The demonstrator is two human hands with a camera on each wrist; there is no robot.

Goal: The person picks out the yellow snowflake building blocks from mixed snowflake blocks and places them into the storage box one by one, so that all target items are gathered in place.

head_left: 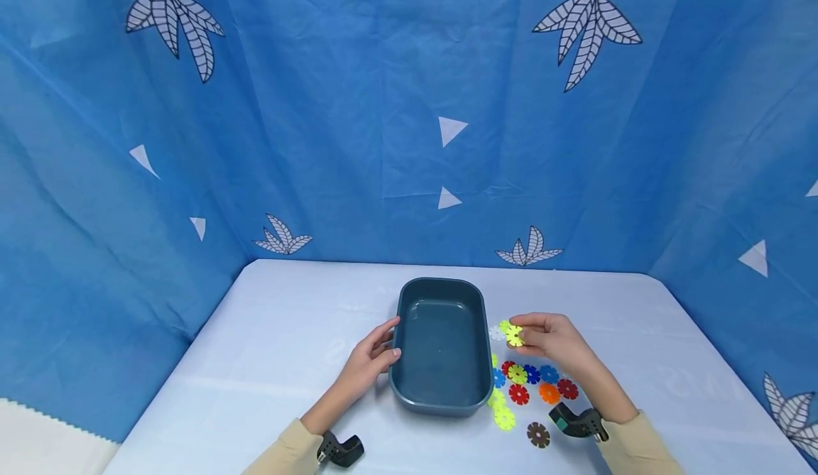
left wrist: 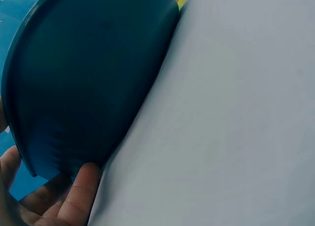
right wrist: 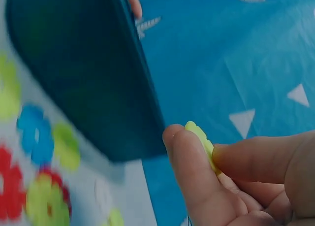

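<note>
A dark teal plastic bin (head_left: 441, 410) stands on the white table, its visible floor bare. My left hand (head_left: 372, 353) holds its left side, with fingertips (left wrist: 84, 179) against the outer wall and others at the rim. To the bin's right, my right hand (head_left: 554, 340) pinches a yellow-green snowflake disc (head_left: 514, 335) between thumb and fingers, raised beside the bin; the right wrist view shows the disc (right wrist: 201, 142) edge-on. Below and around that hand lie loose discs, among them a red disc (head_left: 519, 394), an orange disc (head_left: 549, 392) and a brown disc (head_left: 538, 434).
More discs lie close along the bin's right wall, including a blue disc (head_left: 549, 374), a dark red disc (head_left: 566, 388) and a yellow-green disc (head_left: 504, 418). A pale disc (head_left: 496, 333) lies near the right fingertips. A blue patterned curtain (head_left: 409, 141) hangs behind the table.
</note>
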